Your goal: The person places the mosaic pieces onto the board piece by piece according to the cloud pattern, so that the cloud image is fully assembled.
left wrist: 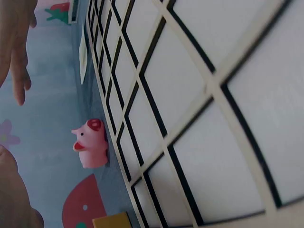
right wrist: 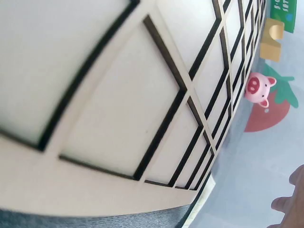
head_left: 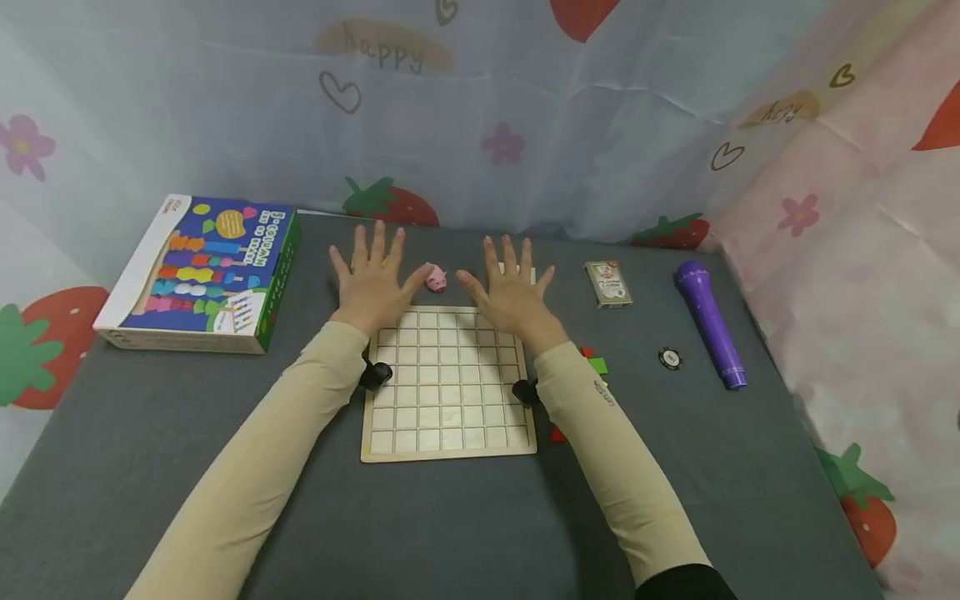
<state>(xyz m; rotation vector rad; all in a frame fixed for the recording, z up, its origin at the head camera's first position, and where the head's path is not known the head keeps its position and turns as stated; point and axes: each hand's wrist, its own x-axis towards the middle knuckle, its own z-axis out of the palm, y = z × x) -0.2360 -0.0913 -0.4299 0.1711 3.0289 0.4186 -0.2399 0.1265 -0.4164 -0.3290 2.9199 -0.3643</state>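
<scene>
Grid board (head_left: 450,390) lay just below ctr frame. L grip (head_left: 371,289) and R grip (head_left: 513,302), fingers apart, nothing visibly held, were nr its upper edge. Pink pig (head_left: 436,279) sat past that edge btwn thumbs, nearer L; contact unclear.

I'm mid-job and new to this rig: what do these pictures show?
No robot here: the left grip and right grip are a person's bare hands. The wide picture comes from a head-worn camera; the tilted close-ups from the left wrist camera and right wrist camera. On the grey surface are a gridded wooden board, a pink pig, a large box, a small box, a purple stick, a chip and coloured pieces. Neither grip holds anything; both are spread near the board's far edge.
</scene>
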